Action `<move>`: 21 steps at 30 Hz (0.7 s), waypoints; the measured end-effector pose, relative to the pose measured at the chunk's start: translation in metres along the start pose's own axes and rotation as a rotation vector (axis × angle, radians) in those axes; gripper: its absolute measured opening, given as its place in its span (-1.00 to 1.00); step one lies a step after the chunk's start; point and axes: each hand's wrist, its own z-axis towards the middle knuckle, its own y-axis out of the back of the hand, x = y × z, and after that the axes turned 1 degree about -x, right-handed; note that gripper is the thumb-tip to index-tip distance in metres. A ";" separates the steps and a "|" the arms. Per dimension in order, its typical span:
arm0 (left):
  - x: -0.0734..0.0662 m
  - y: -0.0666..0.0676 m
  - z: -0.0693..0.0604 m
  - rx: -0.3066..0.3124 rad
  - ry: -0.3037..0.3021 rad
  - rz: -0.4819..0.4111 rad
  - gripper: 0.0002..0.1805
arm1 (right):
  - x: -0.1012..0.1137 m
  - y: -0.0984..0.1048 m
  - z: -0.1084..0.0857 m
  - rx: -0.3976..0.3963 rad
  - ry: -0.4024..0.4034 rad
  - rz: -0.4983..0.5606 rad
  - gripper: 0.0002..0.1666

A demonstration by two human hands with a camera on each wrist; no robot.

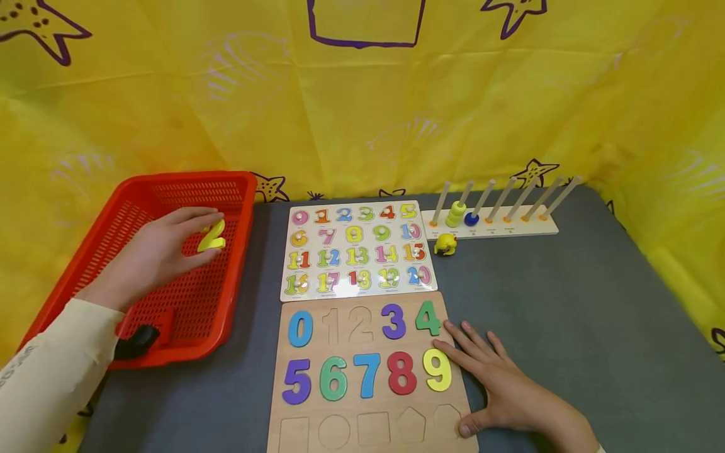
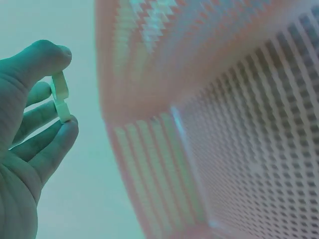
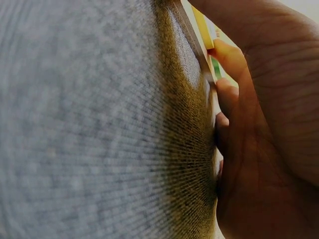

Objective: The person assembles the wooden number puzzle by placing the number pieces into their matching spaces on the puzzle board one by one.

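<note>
Number board in use, eight of ten digits in place. In the left of the frame, my left hand (image 1: 164, 245) pinches a yellow numeral 2 (image 1: 212, 236) between thumb and fingers, above the red basket (image 1: 245, 207); the left-wrist view shows the same grip edge-on. At lower right, my right hand (image 1: 498, 384) lies spread and grasps nothing, its thumb and fingertips resting along the right edge of the wooden number board (image 1: 345, 345), lower centre. In its upper row 0, 3 and 4 appear seated; in its middle row, 5 through 9. The recesses for 1 and 2 are vacant, as are the five shape recesses along the bottom, partly cut by the frame. I judge the digit work nearly complete: the 2 in my fingers matches one gap, while I can make out no loose 1. Whether the shape row belongs to this work, I cannot tell.
</note>
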 end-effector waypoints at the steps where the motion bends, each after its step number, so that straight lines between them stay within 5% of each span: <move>1: -0.007 0.000 0.001 -0.032 -0.034 0.006 -0.28 | 0.000 0.000 0.000 0.002 -0.002 0.000 0.45; 6: -0.045 0.001 0.006 -0.153 -0.222 0.014 -0.30 | 0.000 0.002 0.002 0.020 -0.024 -0.002 0.44; 10: -0.076 -0.002 0.006 -0.175 -0.311 -0.008 -0.37 | 0.000 0.001 0.002 0.026 -0.031 -0.002 0.44; 15: -0.114 -0.016 0.002 -0.113 -0.329 -0.014 -0.29 | 0.001 0.002 0.001 0.023 -0.030 -0.004 0.44; 21: -0.149 -0.048 -0.001 -0.031 -0.305 -0.046 -0.32 | 0.001 0.001 0.001 0.018 -0.029 -0.018 0.45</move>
